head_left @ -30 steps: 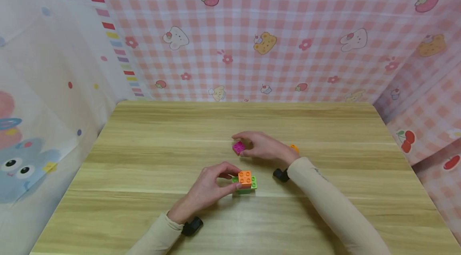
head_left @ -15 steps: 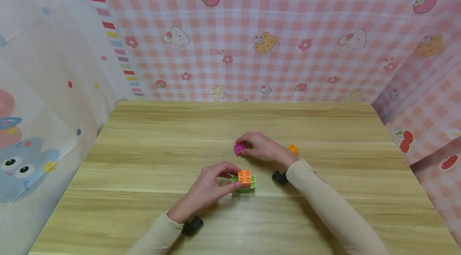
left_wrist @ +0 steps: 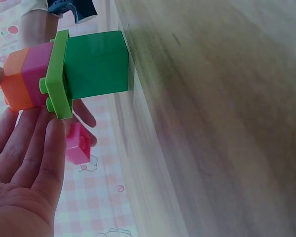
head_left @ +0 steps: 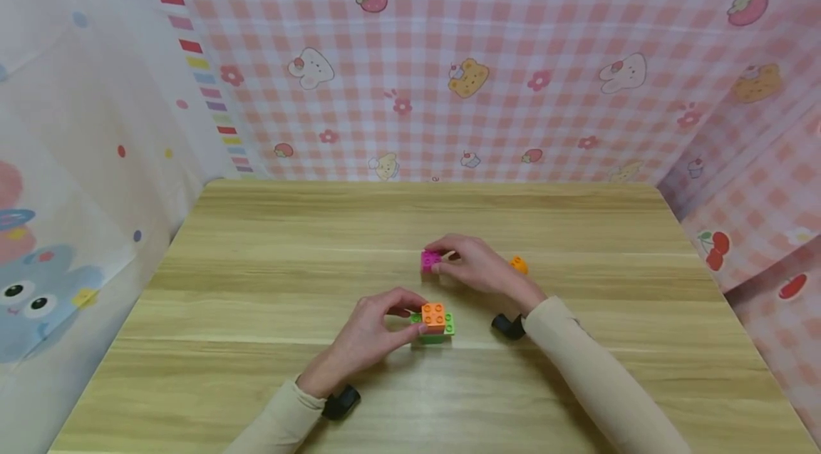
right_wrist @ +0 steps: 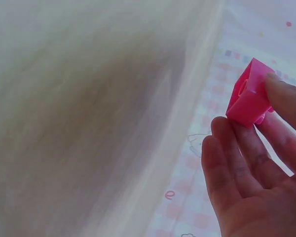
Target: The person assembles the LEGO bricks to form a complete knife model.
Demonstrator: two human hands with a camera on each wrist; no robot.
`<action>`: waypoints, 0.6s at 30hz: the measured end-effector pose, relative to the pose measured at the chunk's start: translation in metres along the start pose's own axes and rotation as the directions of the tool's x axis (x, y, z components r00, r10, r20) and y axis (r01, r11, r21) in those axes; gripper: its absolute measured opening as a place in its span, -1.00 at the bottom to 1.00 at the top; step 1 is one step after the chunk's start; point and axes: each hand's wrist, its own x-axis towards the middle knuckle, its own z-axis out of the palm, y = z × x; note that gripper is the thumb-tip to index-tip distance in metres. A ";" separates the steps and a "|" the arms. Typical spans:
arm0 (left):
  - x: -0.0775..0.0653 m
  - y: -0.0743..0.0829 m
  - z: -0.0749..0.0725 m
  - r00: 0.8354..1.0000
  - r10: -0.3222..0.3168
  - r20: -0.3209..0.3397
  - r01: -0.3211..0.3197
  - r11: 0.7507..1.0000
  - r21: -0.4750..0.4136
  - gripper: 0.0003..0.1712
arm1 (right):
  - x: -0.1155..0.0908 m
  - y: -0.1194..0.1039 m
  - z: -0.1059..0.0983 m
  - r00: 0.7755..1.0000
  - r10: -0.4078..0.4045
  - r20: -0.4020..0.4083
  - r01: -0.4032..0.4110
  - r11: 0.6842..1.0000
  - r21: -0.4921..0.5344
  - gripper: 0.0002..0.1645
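My left hand (head_left: 378,326) holds a stack of toy building bricks upright on the table, thumb and fingers at its upper part. From the top it has an orange brick (head_left: 433,314), a magenta brick (left_wrist: 36,74), a light green plate (left_wrist: 59,74) and a dark green block (left_wrist: 97,64). Farther back, my right hand (head_left: 476,265) pinches a separate pink brick (right_wrist: 251,94) between thumb and fingertips. In the right wrist view its hollow underside shows and its studs face the fingers.
A rounded orange piece (head_left: 519,266) lies on the wooden table (head_left: 288,226), just behind my right wrist. Black wrist cameras hang below both wrists. A pink checked cloth (head_left: 423,69) rises behind the table's far edge.
My right fingers have closed on the pink brick, which has turned and shifted slightly right. The left hand and its stack have stayed in place.
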 end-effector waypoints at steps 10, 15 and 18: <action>0.000 0.000 0.000 1.000 0.008 -0.009 -0.008 1.000 0.003 -0.65 | -0.016 -0.008 -0.004 0.998 -0.022 -0.061 0.022 1.000 -0.002 -0.55; 0.000 -0.001 0.001 1.000 0.018 -0.015 -0.018 1.000 0.009 -0.65 | -0.024 -0.011 -0.006 0.994 -0.047 -0.100 0.047 0.999 0.003 -0.57; -0.001 -0.001 0.001 0.999 0.031 -0.019 -0.030 0.999 0.018 -0.66 | -0.029 -0.013 -0.007 0.991 -0.063 -0.116 0.064 0.998 0.007 -0.57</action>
